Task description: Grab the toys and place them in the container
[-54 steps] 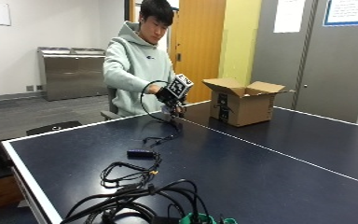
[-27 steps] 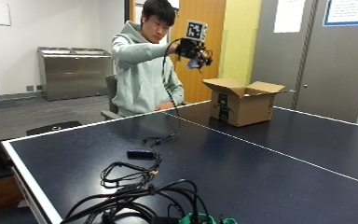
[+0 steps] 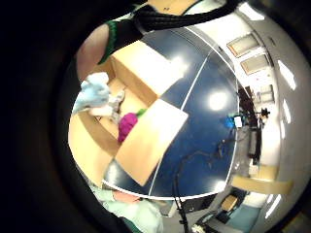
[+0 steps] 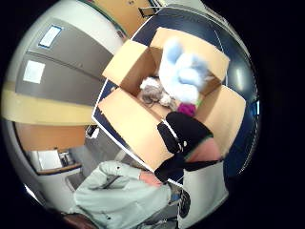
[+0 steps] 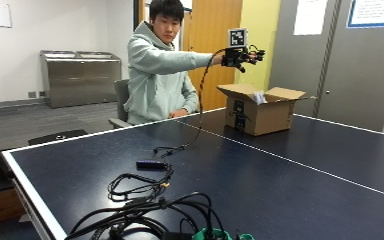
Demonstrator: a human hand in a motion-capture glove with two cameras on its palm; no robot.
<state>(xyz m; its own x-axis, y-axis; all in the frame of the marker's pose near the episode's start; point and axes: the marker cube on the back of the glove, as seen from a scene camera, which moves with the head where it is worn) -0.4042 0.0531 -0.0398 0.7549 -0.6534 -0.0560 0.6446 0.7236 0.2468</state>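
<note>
In the outside view, the gloved right hand [image 5: 244,55] is held out above the open cardboard box [image 5: 262,116] in the upper right of centre of the frame, well clear of the flaps. A pale blue toy [image 5: 259,96] is seen just at the box mouth, apart from the hand; the fingers appear spread with nothing held, though this is small in the frame.

In the little-finger palm view, the pale blue toy [image 3: 92,94] is seen left of centre over the box interior, beside a magenta toy [image 3: 127,124] and a grey one [image 3: 115,102].

In the thumb-side palm view, the pale blue toy [image 4: 183,71] sits in the upper centre, over the box opening [image 4: 143,129].

It is judged that the toy could catch on a flap and tumble onto the blue table [image 5: 278,180] if it is falling off-centre.
</note>
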